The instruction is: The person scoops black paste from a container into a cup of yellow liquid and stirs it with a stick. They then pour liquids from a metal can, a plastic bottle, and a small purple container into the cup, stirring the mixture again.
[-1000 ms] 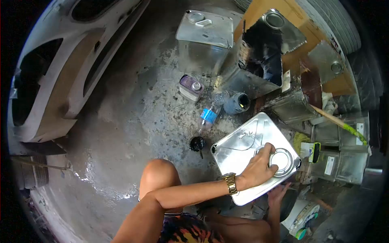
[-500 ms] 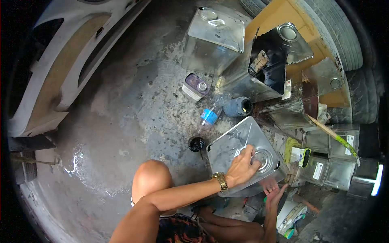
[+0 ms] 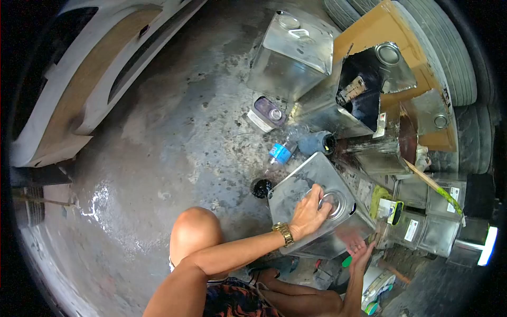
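hands on a square metal can (image 3: 301, 195), lower right of centre

left hand (image 3: 309, 214) fingers clamp its round cap (image 3: 335, 203), cap still seated, unopened; right hand (image 3: 360, 249) open, fingers spread, beneath the can's lower edge.

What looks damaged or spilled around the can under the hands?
The big tin behind it has its side cut open, blackened inside. A plastic bottle lies on its side, and a black puddle stains the floor beside the can.

My arms were bare, a gold watch (image 3: 283, 233) sat on my left wrist, I wore patterned orange-and-dark shorts (image 3: 235, 300).
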Available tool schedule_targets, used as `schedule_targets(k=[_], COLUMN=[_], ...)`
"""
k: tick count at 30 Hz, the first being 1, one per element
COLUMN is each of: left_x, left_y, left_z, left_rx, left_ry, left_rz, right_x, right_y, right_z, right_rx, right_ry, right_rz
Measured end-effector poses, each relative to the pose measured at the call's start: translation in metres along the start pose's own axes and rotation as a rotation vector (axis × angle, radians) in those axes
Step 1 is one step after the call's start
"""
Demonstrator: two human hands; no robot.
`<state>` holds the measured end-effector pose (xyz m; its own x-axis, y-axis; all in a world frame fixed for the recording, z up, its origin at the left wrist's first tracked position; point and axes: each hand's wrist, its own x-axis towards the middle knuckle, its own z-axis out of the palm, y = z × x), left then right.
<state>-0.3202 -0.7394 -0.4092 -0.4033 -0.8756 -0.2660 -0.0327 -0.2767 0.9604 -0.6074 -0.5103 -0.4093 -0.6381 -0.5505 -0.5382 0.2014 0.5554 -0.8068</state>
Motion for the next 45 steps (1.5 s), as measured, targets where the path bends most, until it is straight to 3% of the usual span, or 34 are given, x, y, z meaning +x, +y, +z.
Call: schedule_targets(k=[5, 7, 19, 45], left_x=[0.000, 0.000, 0.000, -0.006], left_y=[0.003, 0.002, 0.008, 0.017], left_z=[-0.005, -0.006, -0.022, -0.025], left_rx=[0.005, 0.006, -0.035, -0.111], left_ry=[0.001, 0.011, 0.030, 0.120], left_rz=[-0.016, -0.016, -0.063, 0.025], right_x=[-0.001, -0.001, -0.011, -0.028], right_y=[-0.009, -0.010, -0.039, -0.062], right_z=[0.002, 0.009, 0.024, 0.020], right_rx=[-0.020, 0.008, -0.061, -0.075], right_ry=[-0.002, 0.096, 0.043, 0.077], right_rz=[-0.010, -0.020, -0.071, -0.099])
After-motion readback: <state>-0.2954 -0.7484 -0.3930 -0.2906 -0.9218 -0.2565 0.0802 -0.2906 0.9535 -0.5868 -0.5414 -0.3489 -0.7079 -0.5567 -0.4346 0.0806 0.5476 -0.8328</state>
